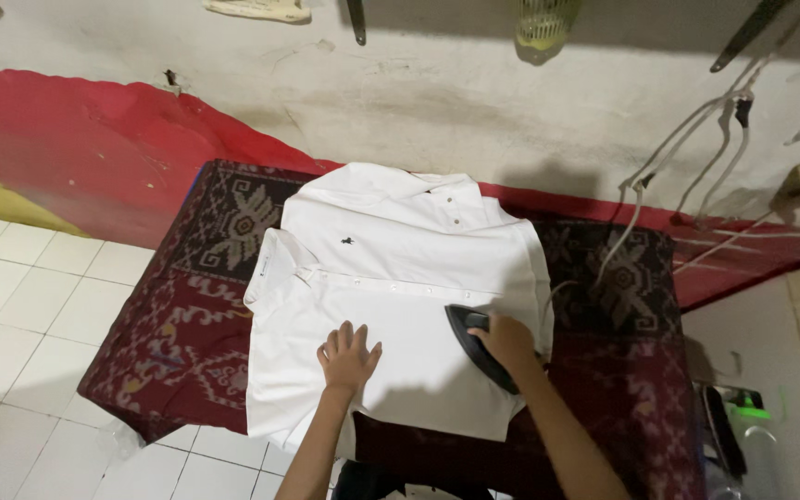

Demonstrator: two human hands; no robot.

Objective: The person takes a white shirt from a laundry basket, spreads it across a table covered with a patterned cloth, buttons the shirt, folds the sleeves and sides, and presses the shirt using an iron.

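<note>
Patterned maroon cloth (187, 324) covers the ironing surface, and a white shirt (391, 278) lies flat across it. On the shirt's lower half, the left hand (349, 356) presses down with fingers spread; beside it, the right hand (506, 341) is wrapped around the dark iron (474, 338).

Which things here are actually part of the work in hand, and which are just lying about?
In use:
- white shirt, held flat by the left hand
- dark iron, gripped by the right hand
- patterned red cloth under the shirt
- white cord running towards the iron

Lying about:
- clear bottle at far right
- basket hanging on the wall
</note>
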